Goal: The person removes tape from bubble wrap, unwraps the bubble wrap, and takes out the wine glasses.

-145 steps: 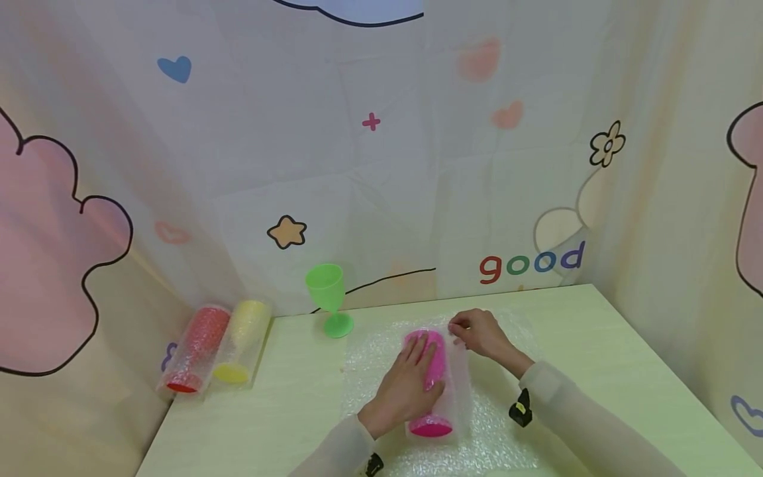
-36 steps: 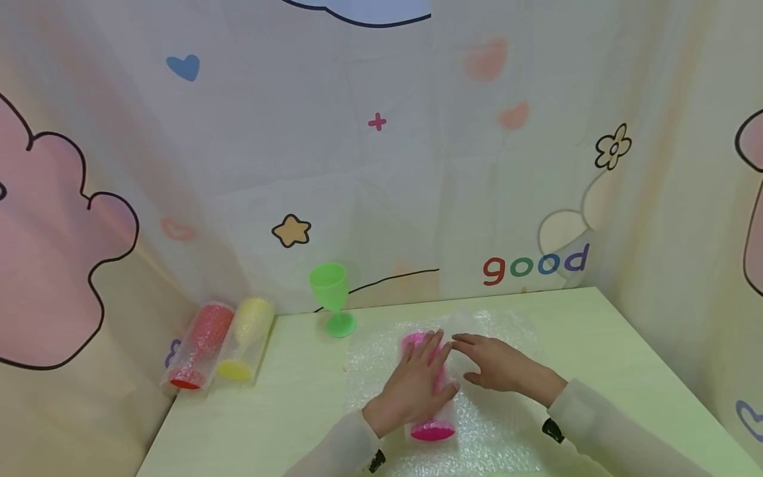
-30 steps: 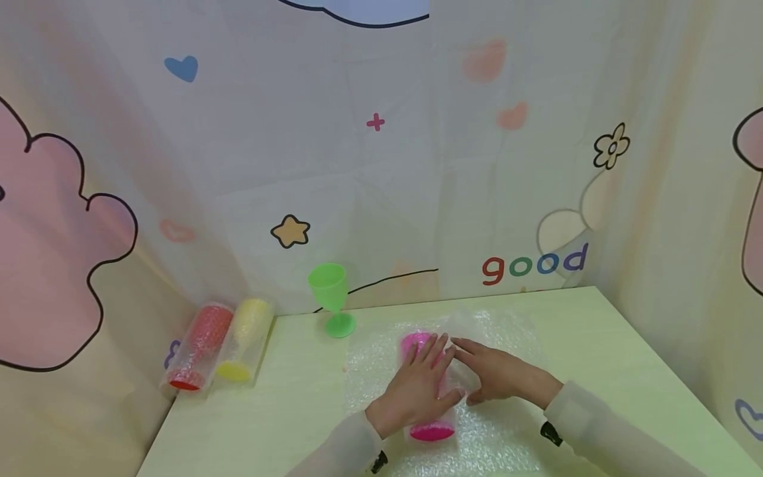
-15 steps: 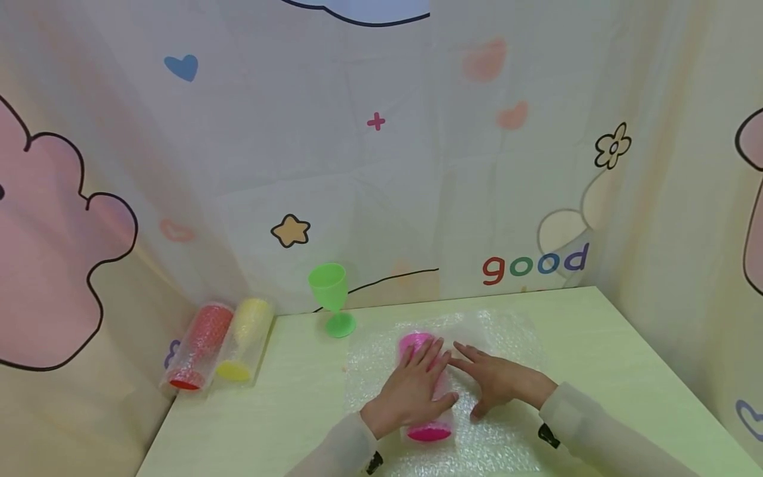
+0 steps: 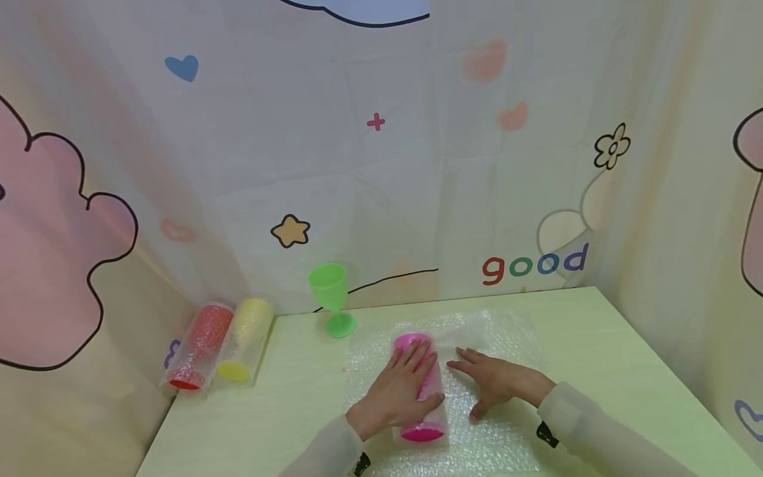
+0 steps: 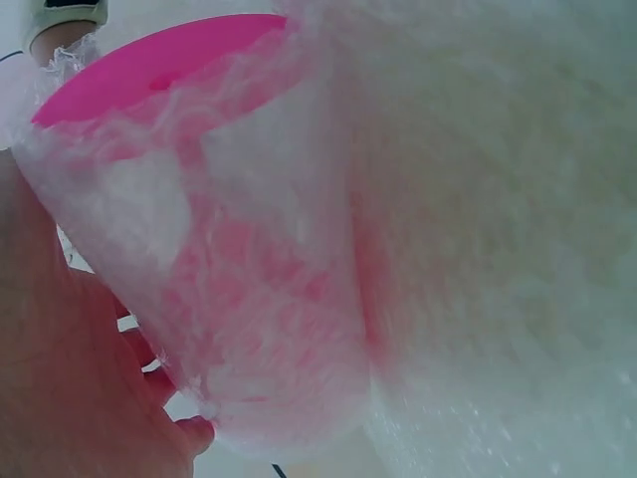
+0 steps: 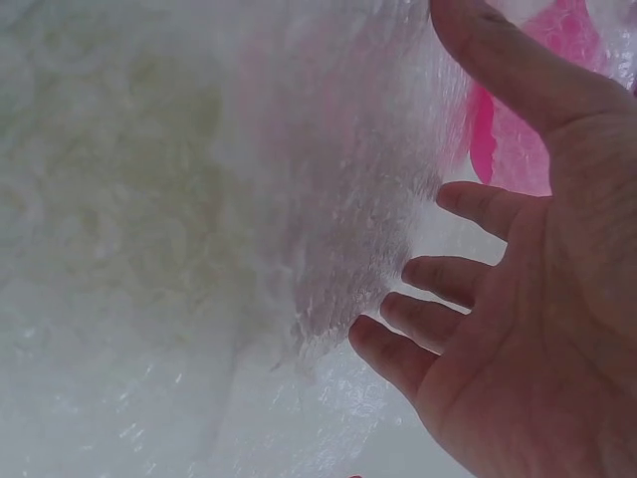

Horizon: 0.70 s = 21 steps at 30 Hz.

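A pink goblet [image 5: 423, 432] lies on its side, its base facing the near edge, rolled in clear bubble wrap [image 5: 495, 440]. My left hand [image 5: 393, 392] rests on top of it with straight, spread fingers. The left wrist view shows the pink base [image 6: 164, 70] at one end of the roll and fingertips along its side. To the right of the goblet, my right hand [image 5: 497, 381] touches the flat part of the wrap, thumb apart from straight fingers. In the right wrist view, a raised flap of wrap [image 7: 348, 219] stands beside those fingertips.
Two wrapped goblets, one red [image 5: 203, 344] and one yellow [image 5: 246, 338], lie side by side at the table's left edge. An unwrapped green goblet [image 5: 329, 291] stands upright near the back edge. A printed curtain [image 5: 334, 146] hangs behind the pale table [image 5: 280, 411].
Since 4.8 s ago my right hand has let go of the wrap's edge and come down nearer me. In the last second my left hand and the pink goblet have shifted left, away from my right hand.
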### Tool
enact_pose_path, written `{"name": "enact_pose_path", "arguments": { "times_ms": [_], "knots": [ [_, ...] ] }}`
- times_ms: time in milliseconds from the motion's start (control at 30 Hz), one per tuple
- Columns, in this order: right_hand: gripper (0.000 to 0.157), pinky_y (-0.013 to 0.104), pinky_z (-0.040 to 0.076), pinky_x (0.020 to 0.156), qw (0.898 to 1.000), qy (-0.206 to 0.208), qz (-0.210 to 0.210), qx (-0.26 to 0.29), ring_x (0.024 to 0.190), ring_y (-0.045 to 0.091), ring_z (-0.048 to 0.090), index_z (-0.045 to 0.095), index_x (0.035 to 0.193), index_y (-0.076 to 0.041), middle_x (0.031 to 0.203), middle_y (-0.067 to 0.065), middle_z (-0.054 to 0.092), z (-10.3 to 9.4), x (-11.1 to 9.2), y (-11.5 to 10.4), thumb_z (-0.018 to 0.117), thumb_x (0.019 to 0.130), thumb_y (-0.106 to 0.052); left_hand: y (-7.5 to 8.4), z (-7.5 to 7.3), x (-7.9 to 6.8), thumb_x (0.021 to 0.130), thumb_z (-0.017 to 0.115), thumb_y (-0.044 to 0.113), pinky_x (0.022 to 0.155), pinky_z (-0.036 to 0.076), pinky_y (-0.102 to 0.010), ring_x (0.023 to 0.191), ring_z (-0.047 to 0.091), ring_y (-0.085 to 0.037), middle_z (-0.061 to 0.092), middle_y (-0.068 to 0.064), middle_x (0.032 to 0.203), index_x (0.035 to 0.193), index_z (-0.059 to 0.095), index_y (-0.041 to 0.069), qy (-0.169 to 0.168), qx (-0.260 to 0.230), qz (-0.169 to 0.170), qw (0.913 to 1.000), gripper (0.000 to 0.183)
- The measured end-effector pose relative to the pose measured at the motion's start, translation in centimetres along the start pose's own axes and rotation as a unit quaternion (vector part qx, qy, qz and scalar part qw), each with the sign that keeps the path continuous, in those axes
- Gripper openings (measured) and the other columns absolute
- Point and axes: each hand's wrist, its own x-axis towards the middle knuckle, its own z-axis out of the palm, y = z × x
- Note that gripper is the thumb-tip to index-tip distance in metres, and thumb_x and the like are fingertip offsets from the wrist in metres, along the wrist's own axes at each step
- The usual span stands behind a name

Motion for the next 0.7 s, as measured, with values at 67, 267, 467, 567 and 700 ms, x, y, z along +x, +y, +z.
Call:
{"name": "enact_pose_path", "arguments": {
  "times_ms": [67,267,467,567,700],
  "knots": [
    [0.103,0.062,0.035,0.112,1.0,-0.001,-0.001,-0.002,0.151,0.036,0.023,0.039,0.15,-0.025,0.164,0.01,0.024,0.0,0.1,0.1,0.088,0.063,-0.047,-0.2,-0.1,-0.2,0.098,0.035,0.06,0.125,0.014,-0.045,0.155,0.007,-0.023,0.01,-0.005,0.167,0.157,0.024,0.014,-0.003,-0.007,-0.003,1.0,0.075],
    [0.103,0.061,0.034,0.113,1.0,-0.002,0.001,-0.007,0.151,0.035,0.022,0.039,0.15,-0.025,0.164,0.009,0.023,0.1,0.2,0.2,0.088,0.063,-0.049,-0.9,-0.2,-0.6,0.098,0.035,0.06,0.125,0.014,-0.045,0.155,0.006,-0.024,0.008,-0.005,0.167,0.157,0.022,0.013,-0.005,-0.025,-0.007,0.9996,0.076],
    [0.103,0.061,0.033,0.113,1.0,-0.002,0.002,0.001,0.151,0.035,0.021,0.038,0.151,-0.026,0.164,0.009,0.022,0.1,0.2,0.3,0.087,0.063,-0.049,-1.4,-0.3,-1.2,0.098,0.035,0.058,0.125,0.016,-0.045,0.155,0.007,-0.025,0.01,-0.006,0.167,0.157,0.023,0.012,0.004,-0.033,-0.011,0.9994,0.075],
    [0.103,0.061,0.033,0.114,1.0,-0.002,0.003,0.006,0.152,0.035,0.02,0.038,0.151,-0.026,0.165,0.008,0.022,0.1,0.1,0.3,0.088,0.063,-0.048,-1.8,-0.3,-1.5,0.098,0.036,0.057,0.124,0.018,-0.044,0.155,0.008,-0.025,0.01,-0.006,0.167,0.157,0.024,0.012,0.005,-0.038,-0.015,0.9992,0.075],
    [0.104,0.061,0.033,0.114,1.0,-0.004,0.008,0.009,0.152,0.034,0.02,0.038,0.151,-0.028,0.165,0.008,0.021,0.3,0.1,0.5,0.088,0.062,-0.049,-2.2,-0.4,-2.1,0.098,0.037,0.057,0.124,0.02,-0.043,0.155,0.009,-0.025,0.01,-0.006,0.167,0.157,0.023,0.013,0.003,-0.043,-0.022,0.9988,0.075]
  ]
}}
